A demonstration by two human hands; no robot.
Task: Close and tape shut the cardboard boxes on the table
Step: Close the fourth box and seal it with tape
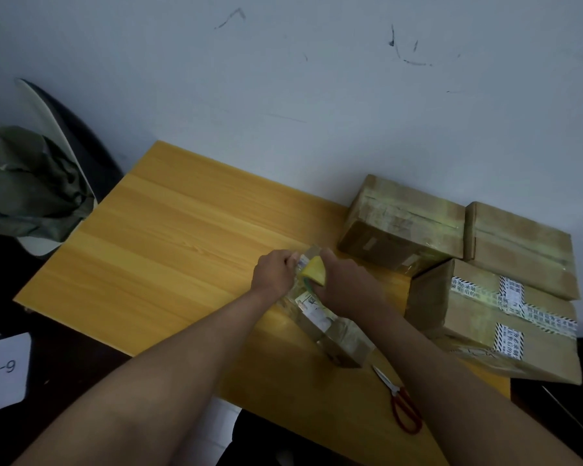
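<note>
Looks like a makeshift packing spot in a plain room: yellow wood-grain tabletop (155,237) against a scuffed bare wall (317,79), taped cardboard boxes (404,227) stacked right of the hands, red-handled scissors (401,405) nearer, a paper label (2,368) marked "6-3" far left.

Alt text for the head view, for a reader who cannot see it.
Both hands work on a small cardboard box on a yellow table: right hand grips a tape roll, left hand pinches the box's far end. Three boxes and red-handled scissors lie right.
</note>
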